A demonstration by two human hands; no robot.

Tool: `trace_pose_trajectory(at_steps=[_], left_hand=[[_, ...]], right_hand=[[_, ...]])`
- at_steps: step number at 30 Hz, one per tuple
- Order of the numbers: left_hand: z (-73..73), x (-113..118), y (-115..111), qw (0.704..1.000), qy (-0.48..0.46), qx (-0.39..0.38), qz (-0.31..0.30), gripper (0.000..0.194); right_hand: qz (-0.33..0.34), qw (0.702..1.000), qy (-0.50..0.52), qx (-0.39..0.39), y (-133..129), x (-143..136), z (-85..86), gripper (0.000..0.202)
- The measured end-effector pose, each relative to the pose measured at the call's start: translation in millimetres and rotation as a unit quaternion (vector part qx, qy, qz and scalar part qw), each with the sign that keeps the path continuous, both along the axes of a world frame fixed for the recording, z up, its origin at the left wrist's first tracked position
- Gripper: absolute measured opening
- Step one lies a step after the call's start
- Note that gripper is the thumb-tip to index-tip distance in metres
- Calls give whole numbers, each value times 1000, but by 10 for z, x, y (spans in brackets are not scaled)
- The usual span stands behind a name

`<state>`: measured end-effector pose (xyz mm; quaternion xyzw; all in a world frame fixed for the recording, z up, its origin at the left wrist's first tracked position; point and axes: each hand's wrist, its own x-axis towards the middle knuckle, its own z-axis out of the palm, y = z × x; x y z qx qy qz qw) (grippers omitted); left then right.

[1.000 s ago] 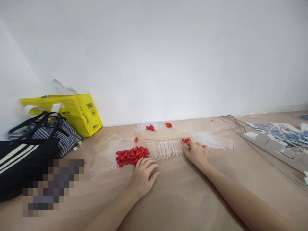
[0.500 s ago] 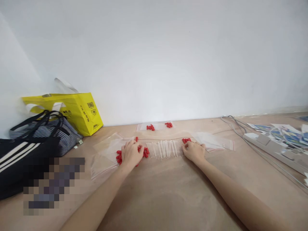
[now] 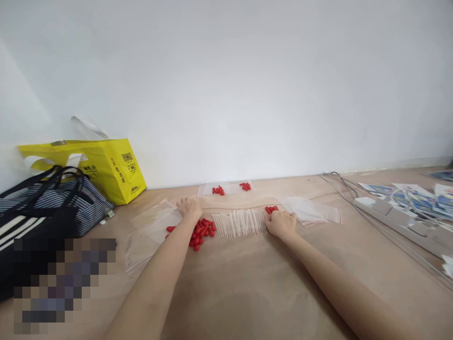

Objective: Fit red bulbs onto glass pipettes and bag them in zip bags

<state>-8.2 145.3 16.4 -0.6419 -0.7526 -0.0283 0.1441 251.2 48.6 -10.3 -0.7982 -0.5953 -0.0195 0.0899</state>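
My left hand (image 3: 189, 208) rests over the clear zip bags (image 3: 155, 215), just beyond a heap of red teardrop-shaped pieces (image 3: 201, 231). Its fingers reach forward and look a little apart; the tips are partly hidden. Beside the heap lies a row of thin white sticks (image 3: 240, 223), side by side on clear plastic. At the row's right end my right hand (image 3: 281, 223) has curled fingers, close to a small group of red pieces (image 3: 272, 209). What these fingers grip, if anything, is hidden.
Against the wall, a flat clear bag (image 3: 231, 188) holds red pieces and white sticks. More clear bags (image 3: 309, 210) lie right of my right hand. A yellow bag (image 3: 123, 174) and a striped bag (image 3: 90, 200) stand left. A power strip (image 3: 399, 219) with cables sits right.
My left hand has left the red heap and moved forward onto the clear bags, uncovering the pieces. My right hand stays by the right end of the sticks. The view shifts slightly.
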Motion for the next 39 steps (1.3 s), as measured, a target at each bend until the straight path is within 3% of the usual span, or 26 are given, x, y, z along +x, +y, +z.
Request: trace_pose_trajectory(at_steps=[4,7,9,12,15,17,20,23,26,29,35,39], left_hand=[[62,50,-27,1000,12,7,-24,30],[192,146,-113,998,5,23,-59,28],[288,219,-271,994,-4,35,-108,21],[338,282,-703,975,-17,38,-220,21],[211,247,-1225,951,-37,26,-307,17],[69,189,-1495,926,-102,44,-362,16],[-96,123,-1695,922,-141,42,-357,18],[-114,111,-1703,929,-151,20,-337,23],[-31,90,-1625,926,-145,-15,-349,25],[42,10,-1533,892,-136,-23,-431,20],[65,-140,-1459,822,-50,-47,-566,59],[66,-85,-1504,782,-13,-61,-620,58]], right_hand=[[6,1000,-1,2,-6,-22,0,30],[11,1000,-3,7,-16,-27,14,30],[22,1000,-6,15,-46,-16,37,31],[63,997,-10,31,-157,11,66,31],[150,987,-12,55,-352,22,39,25],[230,970,-16,84,-494,7,-9,20],[306,946,-17,108,-654,-46,-75,15],[331,937,-23,109,-711,-100,-94,10],[345,933,-21,97,-710,-118,-74,7],[355,930,7,98,-715,-108,-38,7],[386,912,92,101,-740,-134,-32,13],[397,904,119,109,-723,-168,-99,13]])
